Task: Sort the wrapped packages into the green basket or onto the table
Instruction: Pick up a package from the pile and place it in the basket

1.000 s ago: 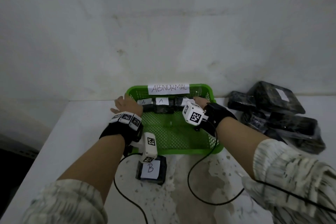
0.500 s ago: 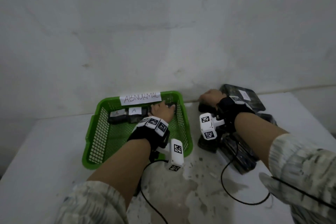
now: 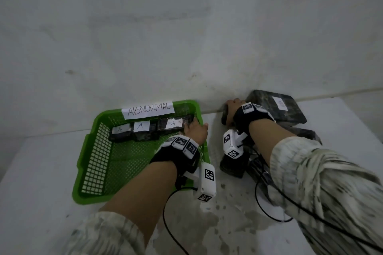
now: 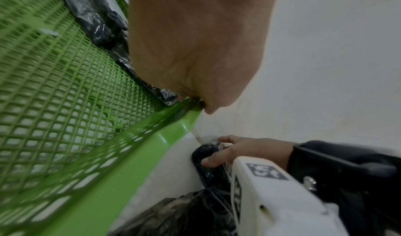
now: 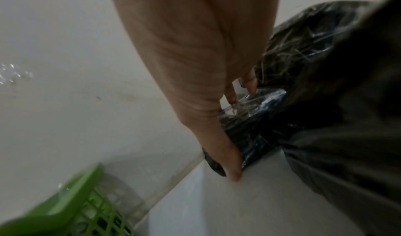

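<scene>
The green basket point(image 3: 83, 163) marked ABNORMAL holds three black wrapped packages labelled A along its far wall point(image 3: 173, 124) point(image 3: 141, 128) point(image 3: 120, 132). My left hand point(image 3: 195, 131) rests at the basket's right rim point(image 4: 165, 142) over the rightmost package. Its thumb point(image 4: 208, 109) lies straight against the rim and its fingers are hidden. Right of the basket, by the wall, my right hand point(image 3: 233, 109) grips a small black wrapped package point(image 3: 224, 117) on the table. In the right wrist view, thumb and fingers point(image 5: 249, 85) clamp this package point(image 5: 249, 124) from both sides.
A pile of black wrapped packages lies on the white table point(image 3: 41, 172) at the right: a large one with a white label point(image 3: 267, 107) against the wall, others point(image 3: 234, 163) point(image 3: 304, 132) under my right forearm. Black cables point(image 3: 165, 223) trail from both wrists. The wall stands just behind.
My right hand left the basket, moved right to the pile and took hold of the small package. My left hand shifted from the basket's left side to its right rim.
</scene>
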